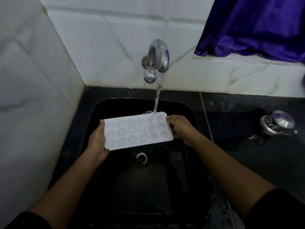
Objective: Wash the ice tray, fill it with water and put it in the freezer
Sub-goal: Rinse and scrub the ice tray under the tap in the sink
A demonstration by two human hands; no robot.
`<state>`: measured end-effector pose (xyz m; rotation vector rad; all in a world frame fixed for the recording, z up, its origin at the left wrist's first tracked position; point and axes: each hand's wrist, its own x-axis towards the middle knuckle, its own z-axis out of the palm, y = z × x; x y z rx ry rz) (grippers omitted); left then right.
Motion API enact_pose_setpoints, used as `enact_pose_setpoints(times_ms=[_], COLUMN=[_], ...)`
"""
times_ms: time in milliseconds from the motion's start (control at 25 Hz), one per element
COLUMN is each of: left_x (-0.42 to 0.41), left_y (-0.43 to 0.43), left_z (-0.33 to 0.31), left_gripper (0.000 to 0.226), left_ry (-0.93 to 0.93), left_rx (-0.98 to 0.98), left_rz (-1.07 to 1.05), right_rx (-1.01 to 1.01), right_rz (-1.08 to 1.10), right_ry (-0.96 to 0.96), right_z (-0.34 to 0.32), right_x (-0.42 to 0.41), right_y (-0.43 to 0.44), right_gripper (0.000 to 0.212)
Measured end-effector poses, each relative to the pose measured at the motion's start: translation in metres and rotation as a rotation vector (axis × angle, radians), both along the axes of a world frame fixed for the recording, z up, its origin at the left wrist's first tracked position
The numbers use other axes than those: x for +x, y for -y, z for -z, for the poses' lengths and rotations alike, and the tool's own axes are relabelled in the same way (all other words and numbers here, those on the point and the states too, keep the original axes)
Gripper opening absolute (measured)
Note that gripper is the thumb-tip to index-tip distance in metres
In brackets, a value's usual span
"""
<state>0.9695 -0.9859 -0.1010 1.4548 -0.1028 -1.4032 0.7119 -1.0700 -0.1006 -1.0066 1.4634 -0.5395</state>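
Note:
A white ice tray point(137, 131) with several moulded cells hangs over the black sink point(105, 103), held level between both hands. My left hand point(97, 142) grips its left short end, fingers under it. My right hand point(179, 128) grips the right short end. Water runs from the metal wall tap point(156, 58) in a thin stream and lands on the tray's far right corner, spilling over the back edge.
The sink drain point(142, 157) lies below the tray. On the wet black counter to the right sits a steel pressure cooker point(277, 124). A purple curtain point(257, 25) hangs over the ledge at top right. White tiled walls close the left and back.

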Motion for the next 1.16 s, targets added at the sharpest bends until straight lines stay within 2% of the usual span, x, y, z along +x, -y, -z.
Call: enact_pose_setpoints(times_ms=[80, 160, 360, 440, 520, 600, 800, 880, 960, 1080, 1160], left_x=[0.013, 0.022, 0.029, 0.027, 0.023, 0.021, 0.017, 0.017, 0.018, 0.019, 0.016], left_y=[-0.005, -0.008, -0.008, -0.006, -0.005, -0.003, -0.001, -0.003, -0.006, -0.012, -0.017], left_z=[-0.005, -0.008, -0.005, -0.006, -0.01, -0.009, -0.01, -0.01, -0.011, -0.008, -0.007], left_gripper=[0.041, 0.04, 0.045, 0.044, 0.043, 0.044, 0.045, 0.046, 0.045, 0.046, 0.048], left_ry=[0.021, 0.062, 0.112, 0.092, 0.076, 0.065, 0.081, 0.082, 0.071, 0.049, 0.032], left_rx=[0.002, 0.001, -0.012, -0.011, -0.025, -0.024, -0.026, -0.027, -0.035, -0.033, -0.022], left_rz=[-0.02, -0.029, -0.051, -0.05, -0.035, -0.031, -0.009, -0.006, -0.003, -0.03, -0.028], right_rx=[0.005, -0.018, -0.136, -0.105, -0.078, -0.028, 0.08, 0.022, -0.095, -0.265, -0.433], right_rz=[-0.082, -0.094, -0.014, -0.031, -0.059, -0.074, 0.0, 0.014, -0.01, -0.071, -0.138], right_ry=[-0.018, -0.026, 0.174, 0.145, 0.118, 0.186, 0.372, 0.289, 0.082, -0.01, -0.143], right_z=[-0.011, -0.027, -0.083, -0.085, -0.078, -0.075, -0.076, -0.075, -0.066, -0.048, -0.036], right_x=[0.015, 0.03, 0.066, 0.074, 0.074, 0.071, 0.066, 0.06, 0.046, 0.02, 0.005], right_y=[0.009, 0.027, 0.094, 0.111, 0.116, 0.115, 0.106, 0.093, 0.069, 0.023, -0.003], right_gripper=[0.032, 0.039, 0.032, 0.044, 0.042, 0.033, 0.032, 0.03, 0.027, 0.02, 0.015])
